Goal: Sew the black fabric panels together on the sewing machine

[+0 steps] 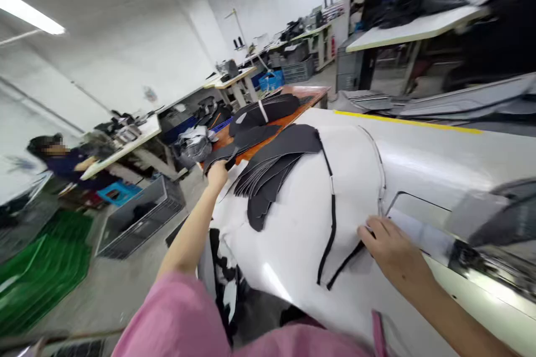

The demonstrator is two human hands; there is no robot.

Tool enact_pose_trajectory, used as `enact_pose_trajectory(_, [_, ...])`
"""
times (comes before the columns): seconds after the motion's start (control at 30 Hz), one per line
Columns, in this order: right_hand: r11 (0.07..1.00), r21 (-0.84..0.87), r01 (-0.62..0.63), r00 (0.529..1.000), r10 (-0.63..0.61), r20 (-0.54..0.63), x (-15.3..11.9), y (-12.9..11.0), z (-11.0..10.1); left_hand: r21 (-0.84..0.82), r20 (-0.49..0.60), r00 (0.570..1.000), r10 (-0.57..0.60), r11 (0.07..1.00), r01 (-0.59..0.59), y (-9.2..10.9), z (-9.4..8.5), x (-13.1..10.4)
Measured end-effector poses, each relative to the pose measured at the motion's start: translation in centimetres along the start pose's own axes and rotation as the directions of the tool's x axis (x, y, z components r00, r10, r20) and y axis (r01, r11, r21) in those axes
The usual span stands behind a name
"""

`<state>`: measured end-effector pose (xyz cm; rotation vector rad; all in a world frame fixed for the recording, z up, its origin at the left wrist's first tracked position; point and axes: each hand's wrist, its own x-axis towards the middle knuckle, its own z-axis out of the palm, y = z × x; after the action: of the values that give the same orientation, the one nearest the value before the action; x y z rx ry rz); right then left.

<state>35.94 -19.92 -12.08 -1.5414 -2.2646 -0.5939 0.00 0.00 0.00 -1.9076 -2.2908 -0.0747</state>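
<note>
My left hand (218, 175) is stretched far out to the edge of the brown table, its fingers closed on the end of a dark fabric piece (255, 136). Beside it, a fanned stack of dark grey cut fabric pieces (276, 162) lies on the white worktable (276, 268). My right hand (389, 242) rests low over the white table, thumb and fingers pinched on a black strip (349, 259). That strip and another black strip (333, 223) run along a pale panel, which is hard to tell from the white tabletop.
Right of my right hand is a sewing machine (486, 265), partly blurred. A strapped bundle of dark pieces (268, 109) lies on the brown table (297, 90). A grey crate (138, 217) and green crates (46, 268) stand on the floor at left. A co-worker (62, 156) sits beyond.
</note>
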Motion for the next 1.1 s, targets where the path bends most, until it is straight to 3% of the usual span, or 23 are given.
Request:
enact_pose_trajectory(0.1, [0.998, 0.016, -0.068, 0.994, 0.069, -0.08, -7.4, 5.1, 5.8, -0.014, -0.305, 0.944, 0.122, 0.991, -0.133, 9.4, 3.4, -2.4])
enact_pose_trajectory(0.2, [0.985, 0.042, -0.168, 0.98, 0.171, -0.096, -11.0, 6.3, 7.2, -0.044, -0.401, 0.841, 0.365, 0.909, -0.415, 17.5, 5.2, -5.7])
enact_pose_trajectory(0.27, [0.973, 0.05, -0.226, 0.97, 0.229, -0.075, -11.6, 5.5, 6.3, -0.102, -0.263, 0.755, 0.601, 0.761, -0.641, 22.5, 6.1, -9.0])
enact_pose_trajectory(0.37, [0.961, 0.054, -0.271, 0.961, 0.273, -0.033, -12.3, 4.2, 4.9, -0.316, -0.02, 0.533, 0.846, 0.5, -0.806, 29.5, 8.4, -14.9])
enact_pose_trajectory(0.4, [0.958, 0.053, -0.282, 0.959, 0.284, -0.027, -12.6, 4.1, 4.7, -0.379, 0.027, 0.486, 0.874, 0.459, -0.804, 31.6, 9.3, -16.7])
enact_pose_trajectory(0.47, [0.953, 0.043, -0.299, 0.953, 0.301, -0.035, -13.6, 4.2, 4.5, -0.442, 0.087, 0.461, 0.883, 0.449, -0.776, 34.8, 11.0, -19.5])
enact_pose_trajectory(0.57, [0.938, 0.035, -0.346, 0.936, 0.347, -0.051, -14.9, 4.7, 4.6, -0.409, 0.082, 0.476, 0.875, 0.465, -0.785, 37.6, 12.5, -21.6])
enact_pose_trajectory(0.7, [0.899, 0.039, -0.436, 0.9, 0.436, 0.003, -15.4, 5.4, 4.9, -0.387, 0.006, 0.411, 0.911, 0.382, -0.839, 39.4, 13.3, -22.2])
enact_pose_trajectory(0.87, [0.872, 0.012, -0.489, 0.872, 0.489, 0.04, -15.2, 6.0, 5.2, -0.348, -0.052, 0.383, 0.922, 0.342, -0.873, 41.9, 14.7, -22.9])
enact_pose_trajectory(1.1, [0.861, -0.063, -0.504, 0.862, 0.506, 0.029, -15.6, 5.8, 5.0, -0.312, -0.038, 0.315, 0.948, 0.288, -0.905, 42.3, 15.1, -23.8])
